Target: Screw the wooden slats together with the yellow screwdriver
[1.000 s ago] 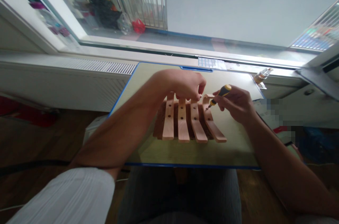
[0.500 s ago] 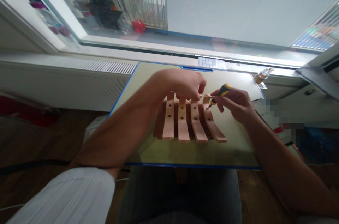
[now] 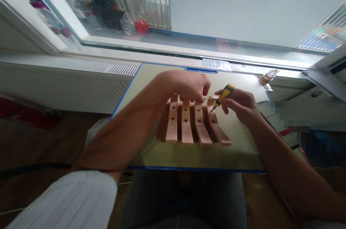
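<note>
A brown wooden board [image 3: 179, 128] lies on the folding table [image 3: 151, 158]. Several pale wooden hooks [image 3: 187, 133] lie across it side by side, each with drilled holes and a flared near end. Over their far ends bends my left hand [image 3: 193, 85], its fingers curled down on the hooks; the fingertips are partly hidden. My right hand [image 3: 239, 102] pinches a yellow and black screwdriver [image 3: 225, 95] between thumb and fingers. The driver leans, its tip at the upper hole of the rightmost hook [image 3: 221, 136], where a screw seems to sit.
Behind the table run a radiator [image 3: 108, 66] and a window sill with a blue-white sheet [image 3: 213, 64]. A clear container with amber contents [image 3: 269, 76] stands at the far right corner. A plastic bottle [image 3: 51, 21] is by the window frame at left.
The screwdriver has shifted slightly in my right fingers, its handle a little more upright. My left hand and the hooks have stayed in place.
</note>
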`<state>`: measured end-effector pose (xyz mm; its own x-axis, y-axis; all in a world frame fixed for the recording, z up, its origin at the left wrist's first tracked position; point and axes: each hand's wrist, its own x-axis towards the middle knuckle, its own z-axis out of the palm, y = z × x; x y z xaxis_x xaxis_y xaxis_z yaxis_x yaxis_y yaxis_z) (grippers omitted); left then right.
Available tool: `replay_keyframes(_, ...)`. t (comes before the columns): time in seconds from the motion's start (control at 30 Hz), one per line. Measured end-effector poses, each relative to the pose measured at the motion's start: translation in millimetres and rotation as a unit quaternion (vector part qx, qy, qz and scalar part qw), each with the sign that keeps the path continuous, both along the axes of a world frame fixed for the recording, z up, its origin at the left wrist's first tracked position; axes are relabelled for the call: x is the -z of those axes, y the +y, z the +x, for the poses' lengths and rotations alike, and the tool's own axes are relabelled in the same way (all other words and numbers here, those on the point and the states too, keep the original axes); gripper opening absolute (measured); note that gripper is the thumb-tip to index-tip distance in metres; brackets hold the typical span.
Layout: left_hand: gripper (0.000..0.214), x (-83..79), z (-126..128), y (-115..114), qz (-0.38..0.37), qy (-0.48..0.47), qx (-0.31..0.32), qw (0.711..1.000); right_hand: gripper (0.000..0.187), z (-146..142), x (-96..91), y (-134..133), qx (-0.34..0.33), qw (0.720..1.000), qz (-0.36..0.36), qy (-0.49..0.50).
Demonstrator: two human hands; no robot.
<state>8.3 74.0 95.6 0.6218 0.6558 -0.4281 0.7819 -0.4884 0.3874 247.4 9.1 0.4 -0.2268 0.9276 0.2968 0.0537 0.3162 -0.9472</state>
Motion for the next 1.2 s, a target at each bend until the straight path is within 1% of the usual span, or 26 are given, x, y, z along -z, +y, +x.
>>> replay_keyframes(0.13,0.062,0.8,1,0,0.004,0.005,-0.003,1.0,0.024,1,-1.5,0,-0.003,1.0,0.015,0.0)
replay_keyframes(0.2,0.063,0.5,1,0,0.005,0.006,0.0,1.0,0.028,0,-1.1,-1,0.0,1.0,0.023,-0.01)
replay_keyframes(0.37,0.066,-3.5,1,-2,-0.011,0.008,0.0,1.0,0.039,-3,2.1,-1,0.033,0.999,0.029,-0.021)
replay_keyframes(0.5,0.064,-3.0,0,-3,-0.019,0.01,-0.003,1.0,0.032,-1,4.4,1,0.022,0.999,0.032,-0.021)
replay_keyframes(0.57,0.057,0.2,1,-5,0.004,-0.003,-0.003,1.0,0.028,1,4.2,3,0.042,0.998,0.049,-0.001)
replay_keyframes(0.63,0.048,3.0,2,-8,0.049,-0.027,-0.007,0.998,0.024,2,3.4,5,0.072,0.995,0.064,0.033)
replay_keyframes(0.7,0.045,2.7,2,-13,0.079,-0.046,-0.011,0.996,0.022,3,3.2,7,0.084,0.993,0.055,0.065)
replay_keyframes(0.77,0.047,-0.9,-3,-17,0.11,-0.08,-0.022,0.99,0.02,4,4.3,10,0.078,0.993,0.027,0.088)
replay_keyframes(0.83,0.047,-4.7,-15,-20,0.162,-0.146,-0.052,0.975,0.018,5,6.8,13,0.072,0.992,0.0,0.105)
replay_keyframes(0.9,0.041,-4.0,-35,-19,0.215,-0.222,-0.105,0.945,0.017,6,9.7,16,0.077,0.989,-0.022,0.123)
replay_keyframes(0.93,0.038,-0.9,-47,-18,0.242,-0.231,-0.141,0.932,0.018,7,10.9,18,0.084,0.987,-0.031,0.131)
replay_keyframes(0.97,0.035,4.3,-59,-16,0.271,-0.22,-0.177,0.92,0.018,7,11.9,19,0.091,0.986,-0.037,0.134)
replay_keyframes(1.03,0.031,20.1,-83,-13,0.3,-0.161,-0.235,0.91,0.022,8,12.9,21,0.094,0.986,-0.046,0.133)
replay_keyframes(1.07,0.03,29.6,-94,-11,0.288,-0.116,-0.262,0.914,0.024,8,13.3,21,0.094,0.986,-0.048,0.129)
replay_keyframes(1.1,0.028,39.3,-102,-10,0.259,-0.064,-0.289,0.92,0.026,8,13.6,22,0.094,0.987,-0.049,0.123)
replay_keyframes(1.13,0.028,48.6,-108,-9,0.22,-0.016,-0.298,0.929,0.026,8,14.0,22,0.095,0.987,-0.05,0.118)
replay_keyframes(1.2,0.026,63.8,-113,-7,0.178,0.012,-0.292,0.939,0.026,8,15.5,22,0.099,0.988,-0.05,0.11)
